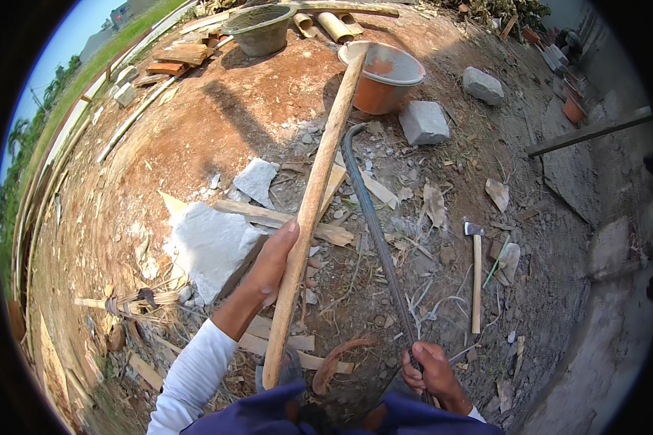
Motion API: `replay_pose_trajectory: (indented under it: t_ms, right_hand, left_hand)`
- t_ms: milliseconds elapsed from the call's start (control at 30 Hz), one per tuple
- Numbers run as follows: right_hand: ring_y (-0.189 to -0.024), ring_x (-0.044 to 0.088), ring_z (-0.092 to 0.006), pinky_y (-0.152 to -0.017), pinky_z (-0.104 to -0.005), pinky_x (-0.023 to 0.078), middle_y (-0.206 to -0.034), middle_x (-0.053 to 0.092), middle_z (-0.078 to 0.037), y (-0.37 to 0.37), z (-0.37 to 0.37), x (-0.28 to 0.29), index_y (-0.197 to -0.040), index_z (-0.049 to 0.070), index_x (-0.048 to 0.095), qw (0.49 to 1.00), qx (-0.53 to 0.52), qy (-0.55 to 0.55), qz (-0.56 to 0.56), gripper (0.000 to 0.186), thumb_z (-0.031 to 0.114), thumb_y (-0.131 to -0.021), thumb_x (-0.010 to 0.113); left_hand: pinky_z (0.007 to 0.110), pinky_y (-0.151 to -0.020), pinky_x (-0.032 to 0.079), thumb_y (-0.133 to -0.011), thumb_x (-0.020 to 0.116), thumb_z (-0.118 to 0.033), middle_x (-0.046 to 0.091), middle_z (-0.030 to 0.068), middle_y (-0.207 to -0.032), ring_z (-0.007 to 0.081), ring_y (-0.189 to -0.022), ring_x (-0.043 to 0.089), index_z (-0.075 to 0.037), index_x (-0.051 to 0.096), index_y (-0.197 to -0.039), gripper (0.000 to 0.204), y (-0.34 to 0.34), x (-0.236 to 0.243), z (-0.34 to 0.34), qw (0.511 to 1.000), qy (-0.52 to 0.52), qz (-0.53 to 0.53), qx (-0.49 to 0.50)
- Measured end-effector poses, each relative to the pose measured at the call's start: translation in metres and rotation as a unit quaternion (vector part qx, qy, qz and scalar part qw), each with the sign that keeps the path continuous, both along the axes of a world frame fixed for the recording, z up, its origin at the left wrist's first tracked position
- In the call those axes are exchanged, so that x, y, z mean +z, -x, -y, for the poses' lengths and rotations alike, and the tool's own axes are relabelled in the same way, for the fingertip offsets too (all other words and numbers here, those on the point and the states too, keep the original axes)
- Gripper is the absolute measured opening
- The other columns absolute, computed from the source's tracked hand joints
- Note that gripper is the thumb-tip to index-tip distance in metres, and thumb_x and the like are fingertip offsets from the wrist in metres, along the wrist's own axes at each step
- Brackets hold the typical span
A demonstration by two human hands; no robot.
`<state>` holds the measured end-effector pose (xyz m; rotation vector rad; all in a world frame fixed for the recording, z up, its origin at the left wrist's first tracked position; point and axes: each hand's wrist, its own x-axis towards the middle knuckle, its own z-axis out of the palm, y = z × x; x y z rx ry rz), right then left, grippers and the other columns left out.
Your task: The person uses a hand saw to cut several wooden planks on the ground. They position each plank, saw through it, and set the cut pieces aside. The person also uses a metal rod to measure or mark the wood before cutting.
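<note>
A long pale wooden pole [313, 196] slants up from near my body toward the orange bucket. My left hand [274, 262] is closed around its middle, thumb on the near side and fingers partly hidden behind. In my right hand [437, 373], low and to the right, is the near end of a long dark crowbar [374, 225]. Its hooked far end rests near the rubble below the bucket. Left of my left hand lies a big whitish stone slab [214, 246]. A small wooden-handled hatchet [477, 279] lies on the ground to the right of the crowbar.
An orange bucket [376, 94] and a grey tub [260, 45] stand at the far side. Two pale blocks [423, 123] sit right of the bucket. Split wood [181, 56] is piled far left, and a tied bundle of sticks [134, 304] lies near left. A wall [620, 290] borders the right.
</note>
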<state>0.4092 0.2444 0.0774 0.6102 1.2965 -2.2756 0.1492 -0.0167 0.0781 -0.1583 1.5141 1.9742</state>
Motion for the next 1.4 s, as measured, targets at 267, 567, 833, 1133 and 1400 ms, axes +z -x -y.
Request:
replay_pose_trajectory:
  t_ms: [267,567,833,1133,1400]
  right_hand:
    - [-0.045,0.04,-0.0096,-0.038,-0.0268,0.034,-0.062,0.044,-0.001,0.006,0.004,0.004,-0.099,0.003,0.057,0.999,-0.017,-0.025,0.013,0.042,0.041,-0.112,0.047]
    - [-0.048,0.041,-0.0083,-0.04,-0.0265,0.035,-0.063,0.044,0.001,0.0,0.008,0.015,-0.097,0.003,0.055,0.995,0.011,-0.087,0.04,0.039,0.039,-0.112,0.048]
    - [-0.052,0.042,-0.0073,-0.045,-0.0247,0.034,-0.067,0.047,0.002,-0.006,0.013,0.027,-0.095,0.005,0.054,0.993,0.034,-0.093,0.063,0.034,0.034,-0.112,0.049]
    - [-0.051,0.04,-0.0068,-0.046,-0.0256,0.033,-0.065,0.045,0.003,-0.009,0.011,0.025,-0.093,0.006,0.053,0.996,0.047,-0.062,0.045,0.033,0.032,-0.112,0.05]
    - [-0.046,0.037,-0.007,-0.037,-0.0242,0.03,-0.062,0.042,0.002,-0.018,-0.014,0.008,-0.093,0.005,0.053,0.993,0.059,0.072,0.066,0.04,0.039,-0.114,0.043]
  left_hand:
    - [0.03,-0.039,0.045,-0.098,0.069,-0.037,0.058,0.0053,-0.07,0.0147,-0.045,0.055,-0.007,0.053,-0.104,0.035,-0.011,-0.01,-0.032,0.99,0.119,-0.064,-0.031]
    - [0.031,-0.04,0.043,-0.099,0.068,-0.034,0.057,0.0056,-0.067,0.0141,-0.047,0.055,-0.003,0.055,-0.093,0.034,-0.044,-0.03,-0.043,0.992,0.088,-0.059,0.069]
    - [0.031,-0.041,0.043,-0.099,0.066,-0.035,0.055,0.0052,-0.067,0.0143,-0.046,0.053,-0.005,0.052,-0.092,0.034,-0.064,-0.028,-0.042,0.991,0.052,-0.06,0.104]
    - [0.031,-0.041,0.044,-0.098,0.066,-0.03,0.054,0.0053,-0.068,0.0151,-0.046,0.054,-0.006,0.049,-0.094,0.03,-0.073,-0.016,-0.038,0.994,-0.006,-0.03,0.105]
    - [0.033,-0.042,0.047,-0.094,0.068,-0.025,0.056,0.0058,-0.069,0.0158,-0.047,0.055,-0.005,0.049,-0.097,0.028,-0.069,-0.036,-0.007,1.0,0.008,0.005,0.018]
